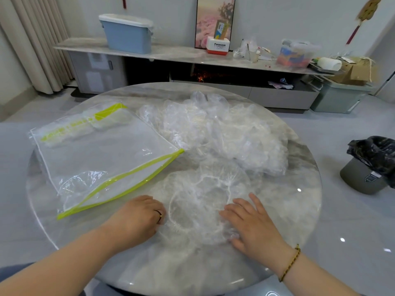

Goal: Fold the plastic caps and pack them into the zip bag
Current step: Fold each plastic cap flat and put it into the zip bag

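The left hand (139,218), fingers curled under, meets the left rim of a plastic cap (201,197) spread flat on the table (192,263); whether it pinches the rim I cannot tell. The right hand (252,223) presses the cap's right side with straight, spread fingers. Farther back, the zip bag (102,154) lies left of a heap of caps (224,133).

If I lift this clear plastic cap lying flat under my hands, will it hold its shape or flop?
Probably flops: the clear plastic cap looks like thin crinkled film with a gathered rim. Likely very light, and it may slide on the glossy round marble table.
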`<state>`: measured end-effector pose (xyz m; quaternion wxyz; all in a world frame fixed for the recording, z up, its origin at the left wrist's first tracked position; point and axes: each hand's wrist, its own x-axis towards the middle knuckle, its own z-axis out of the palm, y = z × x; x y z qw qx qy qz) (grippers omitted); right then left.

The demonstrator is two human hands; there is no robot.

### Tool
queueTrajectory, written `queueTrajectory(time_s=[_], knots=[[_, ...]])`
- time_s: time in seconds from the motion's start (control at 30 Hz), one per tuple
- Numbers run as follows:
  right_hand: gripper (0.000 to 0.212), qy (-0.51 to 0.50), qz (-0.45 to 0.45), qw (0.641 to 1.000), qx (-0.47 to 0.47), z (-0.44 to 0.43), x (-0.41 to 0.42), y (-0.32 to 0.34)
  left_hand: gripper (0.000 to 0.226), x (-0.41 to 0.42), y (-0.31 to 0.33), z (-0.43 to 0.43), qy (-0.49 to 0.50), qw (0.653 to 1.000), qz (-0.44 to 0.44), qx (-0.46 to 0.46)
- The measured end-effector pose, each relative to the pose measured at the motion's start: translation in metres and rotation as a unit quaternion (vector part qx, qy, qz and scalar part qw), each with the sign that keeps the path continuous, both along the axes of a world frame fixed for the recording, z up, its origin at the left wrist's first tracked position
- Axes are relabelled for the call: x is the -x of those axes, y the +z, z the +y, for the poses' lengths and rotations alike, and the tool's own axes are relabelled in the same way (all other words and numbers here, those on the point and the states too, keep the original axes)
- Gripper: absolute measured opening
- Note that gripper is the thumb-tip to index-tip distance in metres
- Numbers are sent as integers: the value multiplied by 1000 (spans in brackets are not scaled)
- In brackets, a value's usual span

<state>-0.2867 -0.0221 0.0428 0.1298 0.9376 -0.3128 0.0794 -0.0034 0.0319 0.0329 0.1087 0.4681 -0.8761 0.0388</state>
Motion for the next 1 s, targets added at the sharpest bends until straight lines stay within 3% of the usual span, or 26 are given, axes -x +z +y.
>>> queueTrajectory(time_s=[0.13, 0.23, 0.3, 0.37, 0.47, 0.67, 0.73, 0.77, 0.87, 0.93, 1.0], knots=[[28, -3, -32, 999, -27, -10, 10, -1, 14, 0, 8, 12, 33, 999, -3, -24], [29, -114, -21, 993, 0, -26, 8, 14, 28, 3, 10, 18, 49, 998, -22, -42], [35, -226, 50, 972, -24, -35, 11, 26, 37, 4, 9, 21, 51, 997, -25, -53], [42, -310, 101, 943, -70, -39, 20, 27, 28, 5, 12, 23, 51, 997, -38, -50], [44, -383, 128, 912, -68, -41, 34, 28, 12, 6, 13, 24, 63, 997, -36, -33], [58, -453, 193, 865, -100, -38, 46, 44, 10, 9, 15, 29, 91, 994, -48, -32], [60, -443, 152, 877, -106, -31, 39, 58, 11, 9, 18, 29, 110, 991, -65, -47], [61, -413, 91, 901, -99, -25, 34, 61, 11, 11, 23, 30, 117, 989, -71, -56], [60, -166, -122, 977, -54, -1, 14, 47, 12, 15, 25, 31, 157, 981, -55, -101], [52, -11, -110, 989, -99, 24, -3, 29, 18, 18, 26, 32, 192, 966, -80, -156], [54, 30, -25, 987, -159, 40, -17, 17, 13, 22, 33, 36, 224, 956, -80, -174]])
